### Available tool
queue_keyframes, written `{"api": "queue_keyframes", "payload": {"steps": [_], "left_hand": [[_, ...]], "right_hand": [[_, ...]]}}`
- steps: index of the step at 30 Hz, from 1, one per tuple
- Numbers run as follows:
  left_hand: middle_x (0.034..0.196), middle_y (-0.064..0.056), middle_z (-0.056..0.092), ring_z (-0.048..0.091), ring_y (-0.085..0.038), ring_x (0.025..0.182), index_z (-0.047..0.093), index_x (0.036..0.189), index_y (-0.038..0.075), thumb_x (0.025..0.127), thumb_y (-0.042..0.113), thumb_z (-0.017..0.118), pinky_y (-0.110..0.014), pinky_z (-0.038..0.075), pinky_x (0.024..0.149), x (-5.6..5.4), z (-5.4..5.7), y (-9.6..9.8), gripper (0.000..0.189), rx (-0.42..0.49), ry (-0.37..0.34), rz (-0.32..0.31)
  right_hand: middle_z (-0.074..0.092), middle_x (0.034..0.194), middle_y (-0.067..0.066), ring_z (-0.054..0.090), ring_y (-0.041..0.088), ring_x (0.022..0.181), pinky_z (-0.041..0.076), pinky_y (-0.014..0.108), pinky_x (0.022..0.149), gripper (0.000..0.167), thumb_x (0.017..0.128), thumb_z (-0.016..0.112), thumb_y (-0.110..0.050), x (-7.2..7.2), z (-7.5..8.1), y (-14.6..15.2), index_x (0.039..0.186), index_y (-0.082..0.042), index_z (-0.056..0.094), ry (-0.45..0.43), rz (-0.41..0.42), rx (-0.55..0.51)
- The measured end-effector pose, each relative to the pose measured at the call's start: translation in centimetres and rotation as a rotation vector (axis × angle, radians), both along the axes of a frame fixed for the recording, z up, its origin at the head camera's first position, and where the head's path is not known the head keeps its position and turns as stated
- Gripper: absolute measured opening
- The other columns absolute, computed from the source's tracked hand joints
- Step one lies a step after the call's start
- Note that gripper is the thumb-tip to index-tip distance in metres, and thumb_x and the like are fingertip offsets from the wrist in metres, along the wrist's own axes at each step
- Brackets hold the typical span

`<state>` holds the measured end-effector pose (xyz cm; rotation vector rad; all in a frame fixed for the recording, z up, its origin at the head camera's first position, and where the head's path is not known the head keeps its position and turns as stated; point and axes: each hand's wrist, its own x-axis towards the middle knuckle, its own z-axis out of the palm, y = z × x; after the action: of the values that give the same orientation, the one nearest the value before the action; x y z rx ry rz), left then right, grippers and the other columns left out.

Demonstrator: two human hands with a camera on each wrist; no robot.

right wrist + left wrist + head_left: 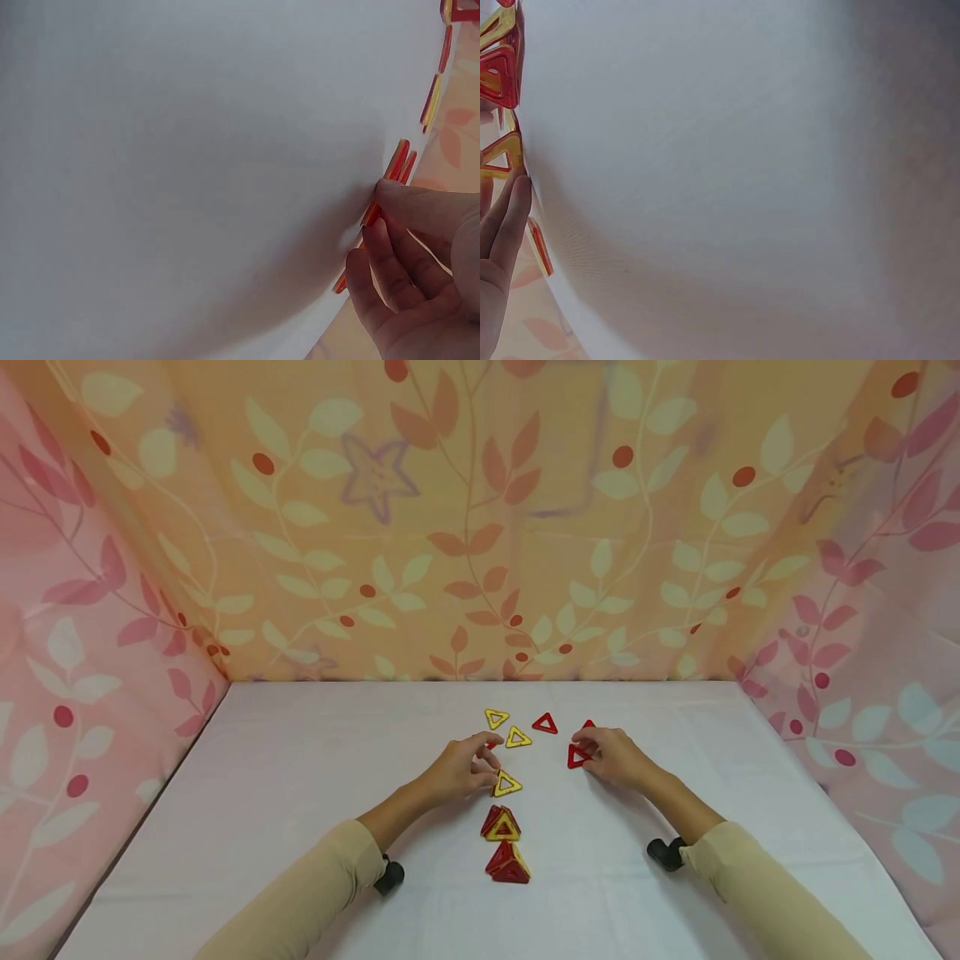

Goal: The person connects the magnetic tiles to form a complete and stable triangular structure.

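Observation:
My left hand (465, 768) is at an upright-looking yellow triangular magnetic tile (507, 783); its thumb and fingers are at the tile's left side, and a bit of red shows behind. My right hand (615, 756) pinches a red triangular tile (576, 757) between thumb and fingers, tilted off the table in the right wrist view (388, 184). Another red tile (589, 723) lies just behind that hand. Nearer the front stand two small red-and-yellow pyramids, one (501, 824) directly behind the other (508, 864). A red tile (492, 745) is mostly hidden by my left fingers.
Two yellow tiles lie flat farther back, one (497, 719) behind the other (518, 737). To their right is a loose red tile (545, 723). A white cloth (300, 752) covers the table, with patterned curtains (465, 527) around its back and sides.

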<state>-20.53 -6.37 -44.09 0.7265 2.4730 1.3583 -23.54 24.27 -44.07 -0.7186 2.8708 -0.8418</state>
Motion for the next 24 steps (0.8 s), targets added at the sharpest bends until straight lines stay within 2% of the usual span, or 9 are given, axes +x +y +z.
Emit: {"api": "queue_keyframes", "payload": {"steps": [5,15,24], "left_hand": [[0.099,-0.004,0.067,0.069,-0.014,0.083,0.050,0.138,0.004,0.087,0.001,0.075,-0.025,0.057,0.074,0.0,0.0,0.0,0.057,-0.010,-0.002,0.005],[0.099,-0.004,0.067,0.068,-0.013,0.081,0.051,0.137,0.003,0.086,-0.001,0.075,-0.025,0.056,0.072,0.0,0.0,0.0,0.056,-0.005,0.009,-0.006],[0.099,-0.002,0.068,0.068,-0.012,0.082,0.050,0.138,0.005,0.087,0.001,0.075,-0.025,0.056,0.074,-0.1,-0.1,0.1,0.057,-0.014,-0.016,0.000]], "right_hand": [[0.070,0.102,0.008,0.065,0.023,0.092,0.055,0.042,0.087,0.034,0.082,0.074,0.005,0.3,0.2,-1.1,0.116,0.002,0.067,-0.029,0.008,0.019],[0.070,0.107,0.007,0.062,0.019,0.093,0.054,0.040,0.087,0.034,0.083,0.074,0.004,0.5,0.2,-3.3,0.116,0.000,0.067,-0.032,0.052,0.029],[0.071,0.102,0.010,0.066,0.024,0.093,0.054,0.043,0.086,0.032,0.082,0.071,0.008,0.8,0.2,-5.2,0.114,0.002,0.068,0.049,0.158,0.044]]}}
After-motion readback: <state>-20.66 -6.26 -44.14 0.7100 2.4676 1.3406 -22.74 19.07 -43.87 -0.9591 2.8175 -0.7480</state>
